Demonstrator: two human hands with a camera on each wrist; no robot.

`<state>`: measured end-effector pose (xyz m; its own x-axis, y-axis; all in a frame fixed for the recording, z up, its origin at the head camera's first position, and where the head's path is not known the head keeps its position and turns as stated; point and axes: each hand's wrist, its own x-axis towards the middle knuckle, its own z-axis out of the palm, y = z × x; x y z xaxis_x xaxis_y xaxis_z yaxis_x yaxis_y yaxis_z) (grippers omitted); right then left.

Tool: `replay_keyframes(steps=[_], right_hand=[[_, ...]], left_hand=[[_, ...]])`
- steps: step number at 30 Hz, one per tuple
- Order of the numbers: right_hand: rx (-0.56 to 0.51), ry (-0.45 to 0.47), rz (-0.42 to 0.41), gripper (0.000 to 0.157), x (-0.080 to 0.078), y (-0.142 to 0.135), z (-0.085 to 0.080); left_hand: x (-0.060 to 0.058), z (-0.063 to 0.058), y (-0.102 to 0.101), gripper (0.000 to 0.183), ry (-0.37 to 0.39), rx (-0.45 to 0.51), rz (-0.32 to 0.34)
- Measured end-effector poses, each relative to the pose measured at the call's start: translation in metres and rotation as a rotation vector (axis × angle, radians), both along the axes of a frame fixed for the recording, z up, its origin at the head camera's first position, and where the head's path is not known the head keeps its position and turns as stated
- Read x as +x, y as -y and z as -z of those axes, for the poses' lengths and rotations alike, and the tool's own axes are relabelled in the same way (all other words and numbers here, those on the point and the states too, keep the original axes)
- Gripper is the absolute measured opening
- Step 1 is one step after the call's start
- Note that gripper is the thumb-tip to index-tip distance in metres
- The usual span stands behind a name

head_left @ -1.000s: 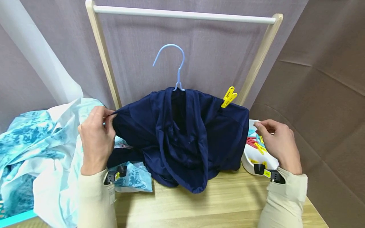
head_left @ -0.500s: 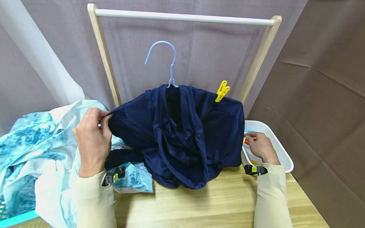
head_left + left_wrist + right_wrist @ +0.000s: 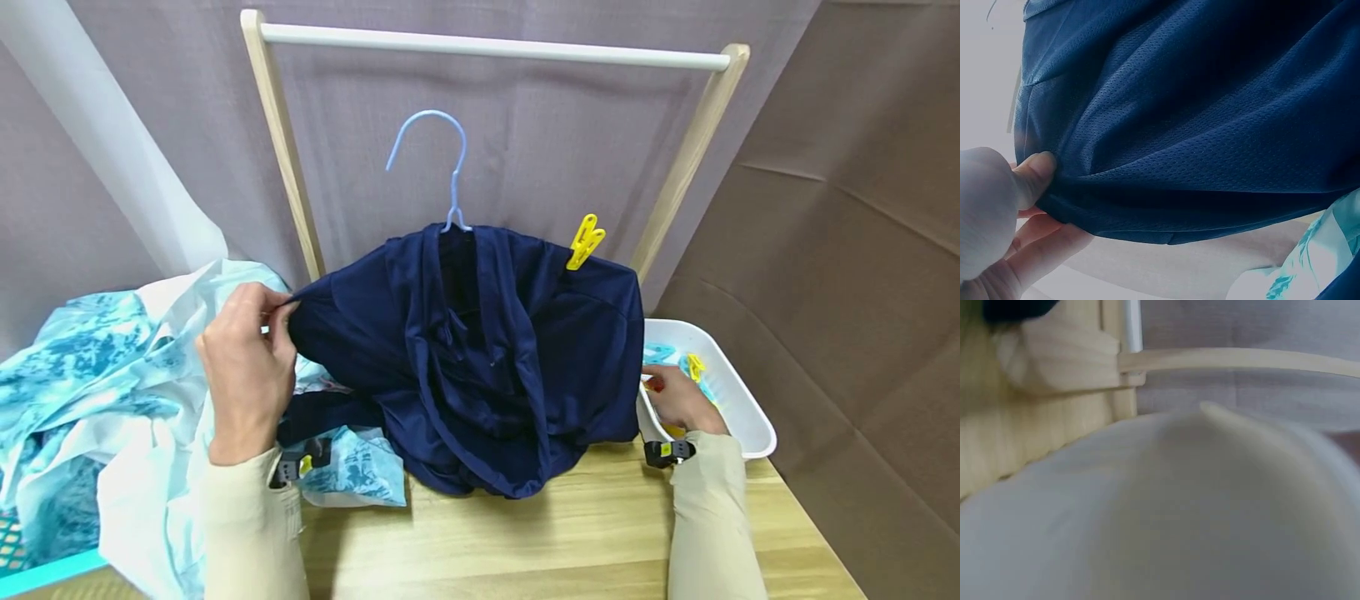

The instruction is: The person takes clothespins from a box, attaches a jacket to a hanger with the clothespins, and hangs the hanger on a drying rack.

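A dark blue top (image 3: 480, 358) with perforated fabric hangs around a light blue hanger (image 3: 455, 187), whose hook sticks up from the neck opening. My left hand (image 3: 251, 367) pinches the top's left shoulder edge between thumb and fingers, pulling it outward; the left wrist view shows the thumb on the cloth. A yellow clothespin (image 3: 585, 243) is clipped on the right shoulder. My right hand (image 3: 678, 400) is down in a white box (image 3: 738, 400) of clothespins, fingertips at a red one. I cannot tell whether it grips one. The right wrist view is mostly blurred and pale.
A wooden rack with a white rail (image 3: 495, 43) stands behind the top. White and teal patterned cloth (image 3: 165, 400) is heaped at the left over a turquoise basket (image 3: 56, 575). A yellow clothespin (image 3: 695, 367) lies in the box. The wooden table (image 3: 525, 550) lies in front.
My right hand has moved down and left into the box of clothespins and stays there, its fingers shifting lower. The hanger and top have shifted slightly left; my left hand keeps its pinch.
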<state>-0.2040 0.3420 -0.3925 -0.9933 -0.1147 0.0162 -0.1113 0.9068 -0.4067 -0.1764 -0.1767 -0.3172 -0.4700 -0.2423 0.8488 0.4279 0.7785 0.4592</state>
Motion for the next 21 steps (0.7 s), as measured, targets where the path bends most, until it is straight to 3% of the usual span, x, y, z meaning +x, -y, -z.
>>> replay_keyframes(steps=[8,14,17,21], right_hand=[[0.084,0.028,0.097,0.034,0.002,0.003,-0.006],[0.061,0.122,0.166,0.022,0.004,0.001,-0.012],[0.058,0.108,0.149,0.021,0.002,0.0,-0.017],[0.086,-0.035,0.03,0.031,-0.01,0.002,-0.016]], left_hand=[[0.002,0.0,0.007,0.007,0.003,0.014,-0.02],[0.003,0.0,0.012,0.006,-0.006,0.032,-0.032],[0.003,0.0,0.013,0.005,-0.007,0.033,-0.032],[0.003,0.0,0.013,0.005,-0.012,0.019,-0.027]])
